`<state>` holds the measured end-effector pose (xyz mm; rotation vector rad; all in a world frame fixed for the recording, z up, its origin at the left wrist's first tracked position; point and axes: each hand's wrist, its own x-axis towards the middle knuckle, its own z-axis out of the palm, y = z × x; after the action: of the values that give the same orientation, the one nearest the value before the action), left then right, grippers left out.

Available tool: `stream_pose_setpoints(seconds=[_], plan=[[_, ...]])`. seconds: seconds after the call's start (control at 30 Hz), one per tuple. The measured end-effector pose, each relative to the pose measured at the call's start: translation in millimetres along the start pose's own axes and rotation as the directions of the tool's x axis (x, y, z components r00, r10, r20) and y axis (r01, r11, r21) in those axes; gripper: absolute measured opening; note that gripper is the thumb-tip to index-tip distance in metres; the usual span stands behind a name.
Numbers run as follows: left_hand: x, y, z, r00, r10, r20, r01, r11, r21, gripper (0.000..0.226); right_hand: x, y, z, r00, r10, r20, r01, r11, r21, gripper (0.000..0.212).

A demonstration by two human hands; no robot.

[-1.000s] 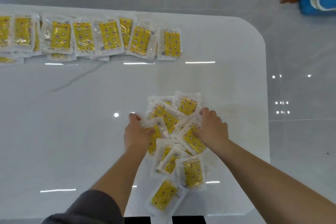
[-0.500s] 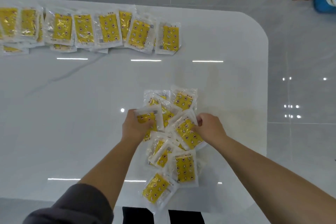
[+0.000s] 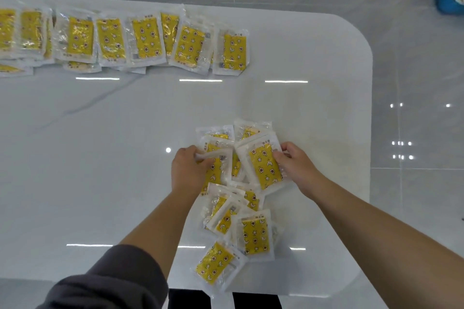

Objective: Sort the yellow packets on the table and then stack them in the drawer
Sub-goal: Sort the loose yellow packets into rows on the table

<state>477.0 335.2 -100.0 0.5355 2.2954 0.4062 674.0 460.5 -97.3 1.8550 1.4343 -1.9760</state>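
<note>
Yellow star-print plastic packets [image 3: 254, 234] are in two groups on the glossy white marble-look bench [image 3: 100, 158]. There's a loose heap [image 3: 232, 208] near the front right corner, between the hands, and an overlapping side-by-side row [image 3: 140, 40] along the far edge. The row looks like the sorted output — all turned the same way, probably so they stack square later. Drawer not in view.

Left hand [image 3: 187, 170]: fingers curled over the upper left edge of one packet [image 3: 217, 168], which lies low on the heap. Right hand [image 3: 297, 165]: fingers pinching the right edge of a second packet [image 3: 263, 169], printed face up, sitting over the others. Edge grips keep the print visible and let each packet come off without dragging its neighbours — my read.

Versus half a second ago, the right-hand packet has swung from skewed to near lengthwise and moved up toward the heap's far end. The left-hand packet has gone from tipped-up to flatter. A second ago both hands were just pressed into the heap. The lower heap packets look unmoved.

Judgement: sorting is partway, the heap is still to clear, and stacking hasn't begun.
</note>
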Motion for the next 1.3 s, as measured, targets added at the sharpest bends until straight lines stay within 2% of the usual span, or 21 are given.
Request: stream_pose_setpoints(seconds=[0.13,0.2,0.33,0.47,0.67,0.73,0.83,0.87,0.93,1.0,1.07,1.17,1.3], plan=[[4,-3,-14,0.998,-0.019,0.052,0.022,0.999,-0.049,0.023,3,-3,1,0.996,0.066,0.055,-0.079,0.96,0.27,0.015],[6,-5,-25,0.999,-0.002,0.039,0.004,0.998,-0.063,0.025,1,-9,6,0.991,0.065,0.113,-0.1,0.937,0.335,0.023],[14,-15,-58,0.999,0.052,0.009,-0.05,0.989,-0.138,0.032,-10,-26,28,0.967,0.12,0.223,-0.178,0.949,0.262,0.05],[30,-31,-102,0.988,0.112,0.109,-0.09,0.978,-0.19,0.033,-17,-48,64,0.947,0.083,0.311,-0.181,0.937,0.299,0.049],[68,-79,-202,0.92,0.248,0.302,-0.179,0.955,-0.238,0.028,-24,-100,162,0.965,0.013,0.263,-0.111,0.925,0.362,0.058],[82,-97,-234,0.906,0.253,0.34,-0.163,0.949,-0.269,0.027,-27,-114,201,0.963,0.001,0.269,-0.104,0.923,0.37,0.054],[103,-123,-272,0.935,0.176,0.307,-0.016,0.887,-0.461,0.025,-31,-134,262,0.976,0.005,0.216,-0.092,0.913,0.398,0.024],[109,-129,-280,0.954,0.117,0.277,0.067,0.815,-0.576,0.021,-33,-141,279,0.983,0.01,0.183,-0.089,0.9,0.427,0.019],[116,-141,-289,0.964,-0.021,0.266,0.223,0.609,-0.761,0.016,-31,-151,307,0.991,0.028,0.131,-0.088,0.874,0.477,0.024],[120,-150,-293,0.944,-0.105,0.314,0.327,0.442,-0.835,0.026,-26,-161,328,0.993,0.061,0.097,-0.102,0.851,0.515,0.027],[122,-154,-296,0.925,-0.144,0.353,0.381,0.348,-0.856,0.029,-20,-172,344,0.994,0.07,0.088,-0.107,0.837,0.537,0.022],[135,-159,-310,0.93,-0.221,0.294,0.357,0.349,-0.867,0.029,-9,-193,364,0.989,0.054,0.141,-0.12,0.848,0.516,0.02],[179,-163,-341,0.958,-0.239,0.156,0.255,0.469,-0.846,0.025,12,-224,389,0.985,0.028,0.173,-0.112,0.861,0.496,0.02]])
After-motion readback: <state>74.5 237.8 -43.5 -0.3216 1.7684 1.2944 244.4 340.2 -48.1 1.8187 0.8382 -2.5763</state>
